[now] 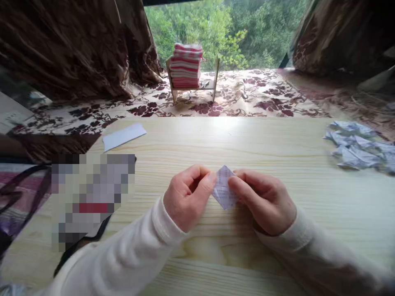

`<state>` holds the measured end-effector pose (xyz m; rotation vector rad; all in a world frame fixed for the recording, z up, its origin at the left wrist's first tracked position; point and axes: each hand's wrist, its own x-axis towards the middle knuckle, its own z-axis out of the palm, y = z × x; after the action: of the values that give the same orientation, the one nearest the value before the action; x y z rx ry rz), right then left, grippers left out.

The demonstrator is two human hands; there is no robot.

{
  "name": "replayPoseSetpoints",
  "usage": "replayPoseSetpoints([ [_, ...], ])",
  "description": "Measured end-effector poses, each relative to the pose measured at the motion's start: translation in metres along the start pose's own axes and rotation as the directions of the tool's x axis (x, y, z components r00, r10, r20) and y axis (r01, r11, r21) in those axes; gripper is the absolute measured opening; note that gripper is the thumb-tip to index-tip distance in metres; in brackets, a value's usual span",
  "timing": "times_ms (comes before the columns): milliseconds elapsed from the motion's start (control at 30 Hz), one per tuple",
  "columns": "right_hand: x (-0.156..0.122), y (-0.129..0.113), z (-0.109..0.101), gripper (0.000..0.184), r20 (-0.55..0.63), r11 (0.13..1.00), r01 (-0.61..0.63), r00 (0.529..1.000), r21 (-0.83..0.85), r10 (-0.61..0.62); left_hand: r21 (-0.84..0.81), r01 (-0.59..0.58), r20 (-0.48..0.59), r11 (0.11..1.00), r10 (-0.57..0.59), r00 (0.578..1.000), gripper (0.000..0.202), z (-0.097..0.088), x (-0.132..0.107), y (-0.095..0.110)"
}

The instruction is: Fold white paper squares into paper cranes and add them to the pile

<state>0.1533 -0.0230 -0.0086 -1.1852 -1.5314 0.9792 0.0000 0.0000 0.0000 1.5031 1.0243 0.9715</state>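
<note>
A small folded paper (225, 190), diamond-shaped and covered in faint print, is held between my two hands above the wooden table. My left hand (189, 197) pinches its left corner between thumb and fingers. At the opposite side, my right hand (265, 199) grips the right corner, its thumb lying on the front face. One point of the paper faces up and another down. The fingers behind the paper are mostly hidden.
Several folded paper pieces (358, 146) lie heaped at the right. A white paper strip (125, 136) rests at the back left, near a blurred-out device (92, 197). Behind the table (247, 139), a small wooden rack (216, 80) holds stacked pink-and-white cloths (185, 68) on patterned fabric.
</note>
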Motion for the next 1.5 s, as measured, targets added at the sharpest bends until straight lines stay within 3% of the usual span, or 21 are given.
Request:
replayPoseSetpoints([
  [167,0.002,-0.0011,-0.0009,0.029,-0.061,0.999,-0.038,0.997,0.009,0.039,0.072,0.02,-0.001,0.997,-0.02,1.0,0.021,0.0013,0.0001,-0.0004],
  [300,0.0029,0.0009,-0.0005,0.024,-0.027,0.991,-0.069,0.997,0.117,0.073,0.129,-0.02,0.0,0.992,0.02,1.0,0.02,0.0017,-0.001,-0.0006],
  [433,0.0027,0.0007,-0.0005,0.02,-0.028,0.968,-0.144,0.988,0.203,0.153,0.176,-0.108,0.077,0.979,0.095,0.992,0.019,0.0025,-0.0027,0.0012],
  [767,0.0013,0.0004,-0.0052,0.021,0.028,0.989,-0.125,0.992,0.085,0.123,0.217,-0.181,0.161,0.959,0.148,0.976,0.021,0.0033,-0.0041,0.0038],
  [933,0.0022,0.0007,-0.0039,0.026,0.033,0.97,-0.179,0.984,0.164,0.176,0.212,-0.146,0.124,0.966,0.122,0.985,0.021,0.0032,-0.0036,0.0039],
  [1033,0.0035,-0.0003,-0.0055,0.035,-0.021,0.974,-0.185,0.982,0.134,0.19,0.201,-0.112,0.02,0.973,0.11,0.994,0.02,0.0023,-0.0019,0.0024],
  [1200,0.0042,0.0,-0.0079,0.035,-0.036,0.996,-0.075,0.997,-0.04,0.074,0.09,-0.057,-0.161,0.994,0.071,0.984,0.019,0.0016,0.002,0.0002],
  [1367,0.0025,-0.0008,-0.0063,0.023,0.053,0.983,0.107,0.994,-0.15,-0.1,-0.072,0.033,-0.09,0.997,-0.039,0.995,0.017,0.0032,0.0018,0.0001],
  [1500,0.0003,-0.0052,-0.0034,0.021,0.152,0.971,0.162,0.979,-0.174,-0.136,-0.02,0.065,-0.035,0.998,-0.065,0.997,0.021,0.004,-0.0006,0.0012],
])
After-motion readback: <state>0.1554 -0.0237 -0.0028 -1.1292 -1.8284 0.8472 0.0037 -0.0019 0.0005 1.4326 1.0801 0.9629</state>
